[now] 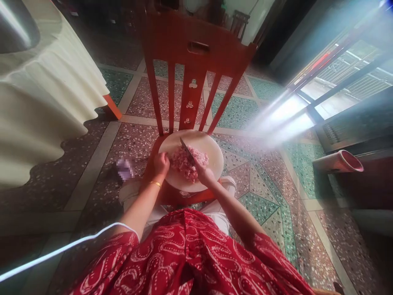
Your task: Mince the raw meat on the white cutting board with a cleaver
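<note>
A: What is lying nearest?
B: A red patterned dress (190, 254) is filling the bottom; both forearms are reaching forward from it.
A: And the hands?
B: The left hand (160, 164), fingers curled together, is resting on the board's (211, 157) near-left edge, touching the meat (188, 163). The right hand (205, 175) is gripping a knife (186, 149), its blade lying over the meat.
A: Beyond?
B: The board is sitting on a red chair (196, 49), tiled floor (260, 196) all around
</note>
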`<state>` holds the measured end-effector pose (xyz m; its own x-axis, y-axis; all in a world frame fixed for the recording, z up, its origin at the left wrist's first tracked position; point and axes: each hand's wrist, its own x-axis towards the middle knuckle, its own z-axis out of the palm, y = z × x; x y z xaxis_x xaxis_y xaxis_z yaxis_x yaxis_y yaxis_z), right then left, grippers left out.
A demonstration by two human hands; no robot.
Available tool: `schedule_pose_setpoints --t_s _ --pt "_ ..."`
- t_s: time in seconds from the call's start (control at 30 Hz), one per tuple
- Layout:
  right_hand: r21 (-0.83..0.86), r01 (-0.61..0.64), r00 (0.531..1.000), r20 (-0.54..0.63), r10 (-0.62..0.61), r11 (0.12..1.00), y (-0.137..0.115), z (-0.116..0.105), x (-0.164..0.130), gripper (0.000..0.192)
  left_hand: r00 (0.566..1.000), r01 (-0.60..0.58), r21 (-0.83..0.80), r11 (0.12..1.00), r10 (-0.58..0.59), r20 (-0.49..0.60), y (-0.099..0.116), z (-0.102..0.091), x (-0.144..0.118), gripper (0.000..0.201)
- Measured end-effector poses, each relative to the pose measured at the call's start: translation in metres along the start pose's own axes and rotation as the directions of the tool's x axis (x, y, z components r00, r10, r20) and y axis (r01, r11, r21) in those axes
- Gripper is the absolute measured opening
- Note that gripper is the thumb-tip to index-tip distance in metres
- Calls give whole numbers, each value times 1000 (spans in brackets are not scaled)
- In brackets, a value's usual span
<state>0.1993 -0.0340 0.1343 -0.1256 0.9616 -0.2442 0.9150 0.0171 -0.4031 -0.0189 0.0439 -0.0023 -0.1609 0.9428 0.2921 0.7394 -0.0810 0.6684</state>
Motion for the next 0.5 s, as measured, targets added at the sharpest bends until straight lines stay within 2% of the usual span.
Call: schedule_pose_setpoints --t_s 0.03,0.1,0.13,0.2,0.27,0.3,0.33,0.4,0.47,0.5 --pt "14 -1 1000 -2 1 1000 0 -4 -3 54 1000 -3 13 1000 3 11 1 -1 0 27" --pt "72 75 988 -142 -64 995 -3 -23 -11 51 1000 -4 26 1000 3 12 2 -1 0 27" --pt "96 137 965 -237 -111 986 -6 -35 -15 51 1000 -2 29 1000 2 7 1 0 1 28" --pt "115 249 890 -420 -180 962 -11 -51 -18 52 1000 -3 35 999 3 2 -1 3 2 28" --pt "114 278 835 -519 -181 954 -10 -50 -14 54 1000 -7 44 999 6 15 -2 5 3 28" --pt "112 253 844 -511 -163 961 -6 -43 -10 55 1000 -6 48 999 5 25 -2 5 3 28" --pt "111 201 880 -458 -130 973 -2 -32 -5 55 999 -5 53 999 3 34 -1 5 4 28" --pt "95 59 971 -236 -35 994 10 -9 2 54 999 -3 58 998 1 42 1 3 5 28" --pt "81 -23 997 -67 29 996 17 1 2 52 999 -17 53 998 14 51 4 0 7 27" --pt "94 -17 998 -59 22 995 19 0 -1 52 998 -23 48 999 21 55 5 -1 7 26"
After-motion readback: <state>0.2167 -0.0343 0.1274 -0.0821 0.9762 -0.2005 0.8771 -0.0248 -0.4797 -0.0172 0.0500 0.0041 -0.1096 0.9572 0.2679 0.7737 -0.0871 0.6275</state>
